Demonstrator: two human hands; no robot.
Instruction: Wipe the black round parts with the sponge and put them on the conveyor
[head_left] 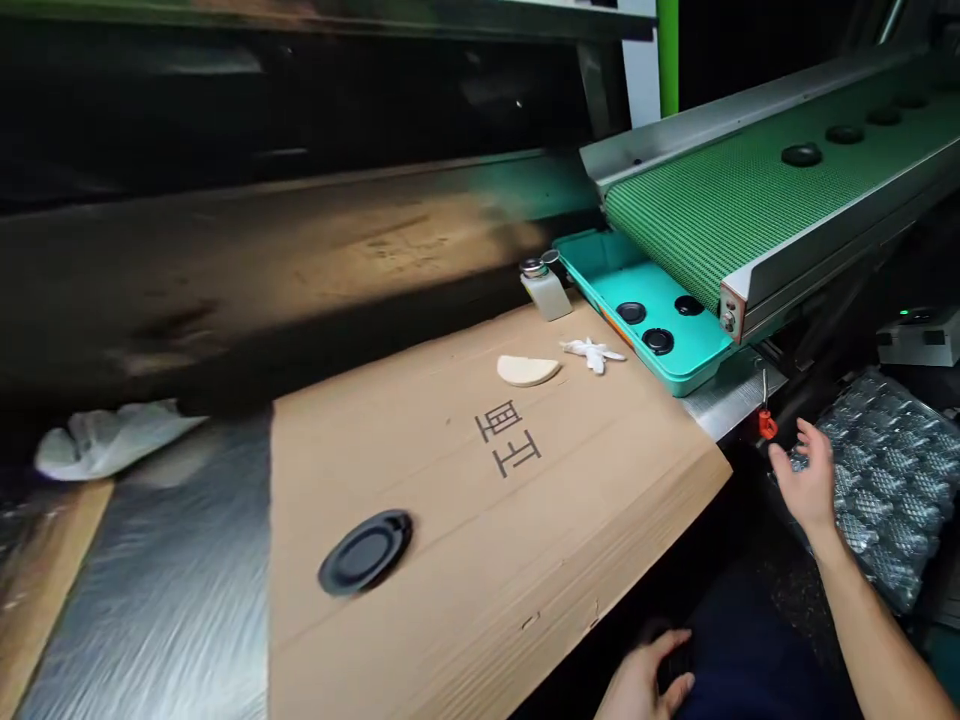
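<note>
Both hands are open and empty: the right hand (804,478) is by the clear blister tray (892,480) within easy reach, the left hand (645,680) just off the cardboard sheet (540,550), with a black disc (366,552) laid out on it.

- Bright, even light is cast on the tan cardboard sheet (480,520) at centre, from a source outside the frame.
- Soft glare is spread across the brushed silver metal sheet (157,610) at lower left.
- The long dark machine housing (255,270) at upper left is left dim, and is smeared by blur.
- The green mesh conveyor belt (757,200) at upper right is rendered sharply.
- Small highlights are scattered over the clear moulded plastic tray (892,480) at lower right.
- Straight edges are bowed by distortion near the frame's borders.
</note>
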